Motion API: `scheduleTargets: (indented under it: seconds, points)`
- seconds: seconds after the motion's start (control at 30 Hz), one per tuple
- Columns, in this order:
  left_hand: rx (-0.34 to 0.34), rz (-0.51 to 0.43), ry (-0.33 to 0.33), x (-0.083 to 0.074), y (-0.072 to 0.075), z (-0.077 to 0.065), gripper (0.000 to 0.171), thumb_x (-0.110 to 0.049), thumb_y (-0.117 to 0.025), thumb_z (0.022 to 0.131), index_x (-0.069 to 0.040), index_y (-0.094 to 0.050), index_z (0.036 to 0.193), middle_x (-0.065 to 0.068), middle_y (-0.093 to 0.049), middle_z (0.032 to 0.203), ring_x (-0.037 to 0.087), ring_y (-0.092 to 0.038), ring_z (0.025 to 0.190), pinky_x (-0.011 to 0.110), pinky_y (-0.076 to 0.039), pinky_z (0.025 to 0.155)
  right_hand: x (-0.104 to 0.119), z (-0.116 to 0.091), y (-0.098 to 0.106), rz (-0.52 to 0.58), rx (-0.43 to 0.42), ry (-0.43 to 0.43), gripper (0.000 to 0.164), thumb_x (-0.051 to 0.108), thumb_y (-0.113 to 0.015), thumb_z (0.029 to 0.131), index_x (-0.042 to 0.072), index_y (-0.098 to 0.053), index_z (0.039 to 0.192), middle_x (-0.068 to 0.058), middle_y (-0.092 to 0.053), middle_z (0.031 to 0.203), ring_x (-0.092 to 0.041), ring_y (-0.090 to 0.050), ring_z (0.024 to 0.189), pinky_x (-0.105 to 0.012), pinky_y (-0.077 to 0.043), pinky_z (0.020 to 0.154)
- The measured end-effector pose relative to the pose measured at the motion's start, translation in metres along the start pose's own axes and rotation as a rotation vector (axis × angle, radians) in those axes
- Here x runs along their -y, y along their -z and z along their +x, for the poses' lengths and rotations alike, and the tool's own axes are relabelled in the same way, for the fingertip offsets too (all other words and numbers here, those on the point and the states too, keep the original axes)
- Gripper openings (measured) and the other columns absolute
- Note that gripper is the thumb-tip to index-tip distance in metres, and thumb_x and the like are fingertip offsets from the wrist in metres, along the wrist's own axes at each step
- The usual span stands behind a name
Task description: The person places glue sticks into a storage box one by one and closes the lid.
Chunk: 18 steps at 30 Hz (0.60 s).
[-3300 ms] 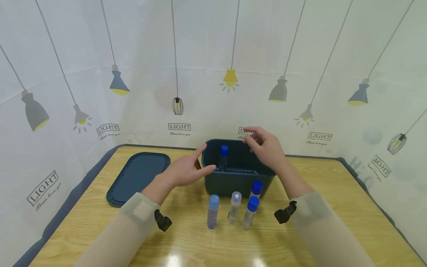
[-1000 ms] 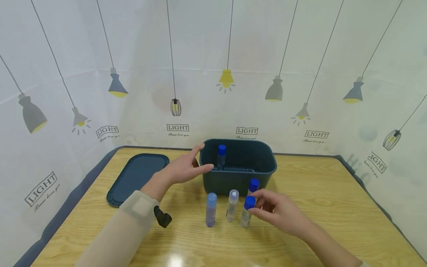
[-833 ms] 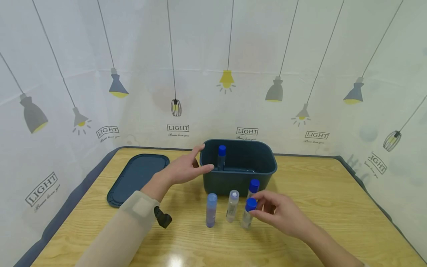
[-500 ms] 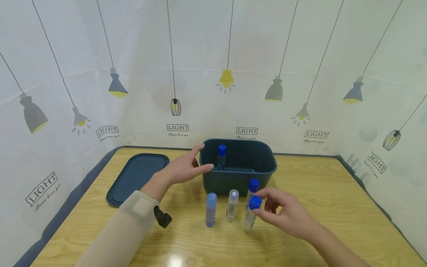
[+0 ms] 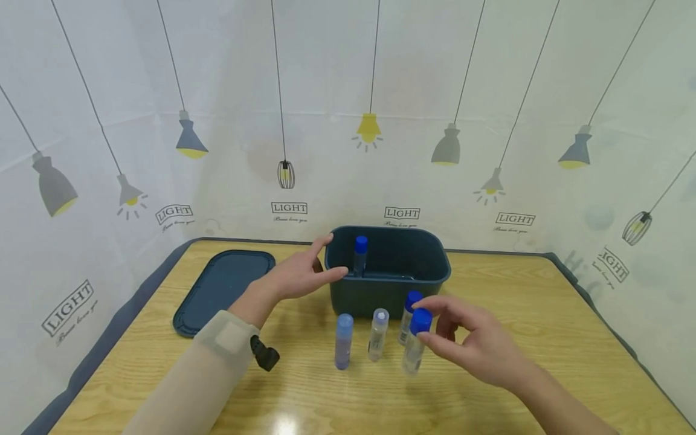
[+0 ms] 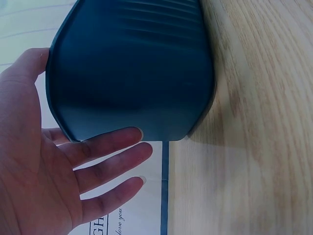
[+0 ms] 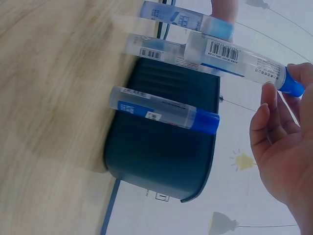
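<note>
My right hand (image 5: 484,344) pinches the blue cap of a clear glue stick (image 5: 414,353) between thumb and fingers, a little above the table. In the right wrist view this held glue stick (image 7: 230,55) shows a barcode. Just behind it stands another blue-capped glue stick (image 5: 405,323). To its left are a clear, pale-capped glue stick (image 5: 377,338) and a light blue one (image 5: 343,343), both upright. My left hand (image 5: 299,277) touches the left end of the dark bin (image 5: 375,297), thumb and index finger at the rim, other fingers extended (image 6: 115,166). One blue-capped glue stick (image 5: 360,257) stands inside the bin.
A flat dark lid (image 5: 228,290) lies on the wooden table (image 5: 516,302) left of the bin. Behind the table hangs a pale cloth (image 5: 326,145) printed with lamps.
From above the bin, my right hand came down to the front blue-capped glue stick. It has taken the cap and moved the stick slightly right and up. My left hand stays at the bin.
</note>
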State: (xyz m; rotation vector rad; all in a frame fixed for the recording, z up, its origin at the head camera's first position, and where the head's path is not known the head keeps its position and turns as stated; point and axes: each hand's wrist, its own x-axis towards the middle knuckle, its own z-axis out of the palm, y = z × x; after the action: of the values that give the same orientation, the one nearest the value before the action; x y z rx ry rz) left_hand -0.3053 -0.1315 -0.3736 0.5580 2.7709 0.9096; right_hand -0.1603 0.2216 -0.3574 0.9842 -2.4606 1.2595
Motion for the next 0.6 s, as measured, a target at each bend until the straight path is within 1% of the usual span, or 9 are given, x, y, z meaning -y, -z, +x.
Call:
scheduleTargets:
  seconds: [0.2,0.47,0.6]
  points:
    - [-0.003,-0.003,0.003,0.0,0.0,-0.001,0.104,-0.082,-0.059,0.098,-0.035,-0.012,0.178,0.008,-0.073,0.126,0.022,-0.069,0.106,0.044,-0.057,0.089,0.009,0.01,0.01,-0.009,-0.041,0.076,0.044,-0.005,-0.082,0.094,0.017,-0.072,0.131,0.007,-0.066,0.086,-0.009,-0.059,0.068,-0.025,-0.052,0.059]
    - [-0.003,0.0,0.006,-0.002,-0.001,-0.002,0.103,-0.08,-0.059,0.098,-0.035,-0.012,0.178,0.008,-0.073,0.124,0.022,-0.069,0.105,0.043,-0.057,0.089,0.019,0.029,0.024,-0.038,-0.133,0.135,0.051,-0.01,-0.082,0.09,0.012,-0.071,0.133,0.007,-0.063,0.081,-0.008,-0.056,0.065,-0.025,-0.047,0.056]
    - [-0.002,-0.001,0.004,-0.002,-0.001,-0.002,0.104,-0.082,-0.059,0.098,-0.036,-0.012,0.178,0.008,-0.073,0.124,0.022,-0.069,0.104,0.043,-0.057,0.088,0.022,0.04,0.029,-0.031,-0.174,0.152,0.052,-0.012,-0.08,0.09,0.011,-0.07,0.136,0.006,-0.065,0.086,-0.009,-0.057,0.065,-0.025,-0.047,0.056]
